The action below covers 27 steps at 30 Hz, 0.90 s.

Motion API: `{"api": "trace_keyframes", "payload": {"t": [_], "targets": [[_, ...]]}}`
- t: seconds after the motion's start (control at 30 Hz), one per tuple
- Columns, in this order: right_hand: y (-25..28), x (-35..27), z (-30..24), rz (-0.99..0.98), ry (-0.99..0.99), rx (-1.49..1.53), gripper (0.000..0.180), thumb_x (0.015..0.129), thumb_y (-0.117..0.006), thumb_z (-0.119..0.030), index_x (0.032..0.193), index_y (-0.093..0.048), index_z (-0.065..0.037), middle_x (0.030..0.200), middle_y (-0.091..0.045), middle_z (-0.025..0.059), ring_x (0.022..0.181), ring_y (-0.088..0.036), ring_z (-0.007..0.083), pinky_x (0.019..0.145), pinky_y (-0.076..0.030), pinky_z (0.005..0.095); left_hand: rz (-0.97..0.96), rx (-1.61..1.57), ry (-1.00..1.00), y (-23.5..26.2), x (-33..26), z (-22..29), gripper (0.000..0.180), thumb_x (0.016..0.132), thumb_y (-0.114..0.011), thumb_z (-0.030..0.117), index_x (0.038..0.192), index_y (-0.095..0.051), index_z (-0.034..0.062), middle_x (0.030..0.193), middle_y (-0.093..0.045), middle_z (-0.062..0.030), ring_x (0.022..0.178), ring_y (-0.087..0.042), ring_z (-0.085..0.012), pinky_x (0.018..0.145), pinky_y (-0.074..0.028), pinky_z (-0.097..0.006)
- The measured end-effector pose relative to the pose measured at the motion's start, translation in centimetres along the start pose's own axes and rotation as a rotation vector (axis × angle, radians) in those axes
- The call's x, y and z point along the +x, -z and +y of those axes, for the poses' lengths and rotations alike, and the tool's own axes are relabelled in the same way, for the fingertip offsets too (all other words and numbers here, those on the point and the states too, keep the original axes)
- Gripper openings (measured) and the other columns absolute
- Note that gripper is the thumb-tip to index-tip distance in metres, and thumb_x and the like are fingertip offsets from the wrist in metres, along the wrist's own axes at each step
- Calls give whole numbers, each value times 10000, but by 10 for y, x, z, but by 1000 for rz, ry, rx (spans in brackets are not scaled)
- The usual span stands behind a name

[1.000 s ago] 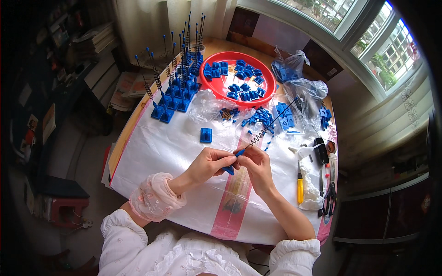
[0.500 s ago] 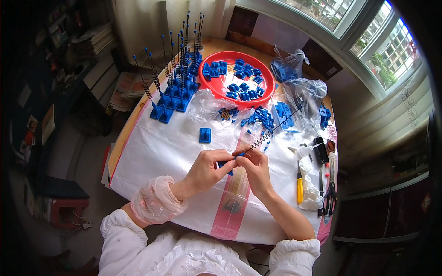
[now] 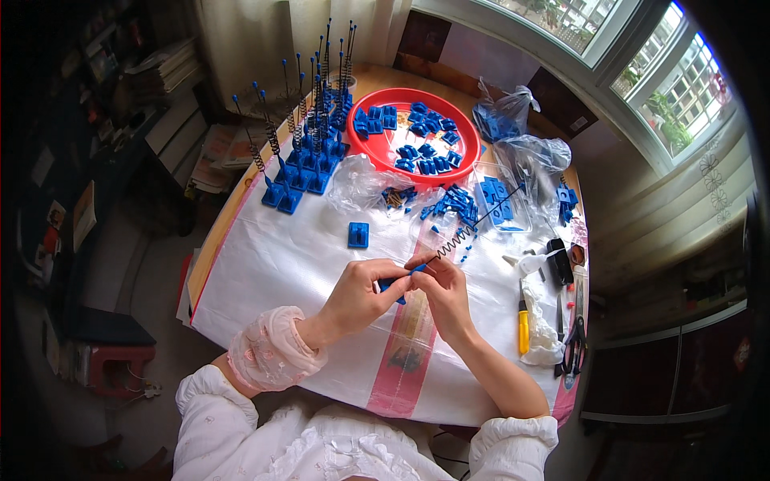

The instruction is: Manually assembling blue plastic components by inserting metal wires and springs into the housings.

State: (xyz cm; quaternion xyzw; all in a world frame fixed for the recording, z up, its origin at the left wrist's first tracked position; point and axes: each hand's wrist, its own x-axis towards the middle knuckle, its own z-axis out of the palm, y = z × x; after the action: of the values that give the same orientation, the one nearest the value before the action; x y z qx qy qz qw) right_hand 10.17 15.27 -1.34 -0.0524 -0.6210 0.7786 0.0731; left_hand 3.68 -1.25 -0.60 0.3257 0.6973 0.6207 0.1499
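Note:
My left hand (image 3: 359, 290) is closed on a small blue plastic base (image 3: 388, 283), mostly covered by the fingers. Beside it, my right hand (image 3: 446, 298) pinches the lower end of a black spring rod (image 3: 454, 242), where a bit of blue plastic shows. The rod slants up and away to the right, coiled in its middle. How the rod and base join is hidden by my fingertips. A single blue base (image 3: 358, 235) lies on the white sheet beyond my left hand.
Finished-looking spring rods on blue bases (image 3: 301, 172) stand at the far left. Behind are a red round tray (image 3: 358, 147) of blue parts, loose blue pieces (image 3: 455, 204) and plastic bags (image 3: 545, 152). A yellow-handled tool (image 3: 523, 330) and scissors (image 3: 574, 346) lie at right.
Both hands stay almost in place, fingers still closed together on the blue piece. The blue base and rod between them have shifted only slightly.

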Motion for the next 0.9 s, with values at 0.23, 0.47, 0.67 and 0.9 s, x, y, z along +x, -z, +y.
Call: {"api": "trace_keyframes", "payload": {"t": [0.23, 0.47, 0.67, 0.9], "targets": [[0, -1, 1, 6, 13, 10, 198, 848, -619, -44, 1018, -612, 58, 981, -654, 103, 883, -641, 153, 797, -515, 298, 10, 19, -7, 0, 0, -3, 150, 911, -653, 83, 993, -745, -3, 873, -713, -35, 681, -589, -29, 482, -394, -186], [-2, -1, 0, -1, 17, 42, 221, 849, -612, -38, 1044, -614, 66, 1014, -659, 118, 908, -644, 167, 832, -520, 313, -9, -85, 70, 0, 1, -11, 172, 930, -640, 69, 1050, -728, -18, 932, -711, -54, 805, -644, -75, 599, -503, -197], [1, 0, 1, -7, 11, 29, 221, 846, -613, -32, 1046, -619, 62, 1020, -661, 116, 921, -647, 169, 843, -520, 314, -30, -55, 86, 2, 1, -4, 177, 934, -635, 75, 1049, -724, -26, 937, -709, -63, 824, -652, -87, 627, -520, -206], [-1, 0, 0, -3, 20, 41, 212, 850, -615, -35, 1041, -620, 56, 1007, -662, 111, 911, -644, 167, 826, -522, 315, -8, -93, 71, 0, 1, -10, 172, 937, -634, 86, 1033, -728, -22, 931, -707, -51, 784, -639, -74, 594, -503, -199]]}}
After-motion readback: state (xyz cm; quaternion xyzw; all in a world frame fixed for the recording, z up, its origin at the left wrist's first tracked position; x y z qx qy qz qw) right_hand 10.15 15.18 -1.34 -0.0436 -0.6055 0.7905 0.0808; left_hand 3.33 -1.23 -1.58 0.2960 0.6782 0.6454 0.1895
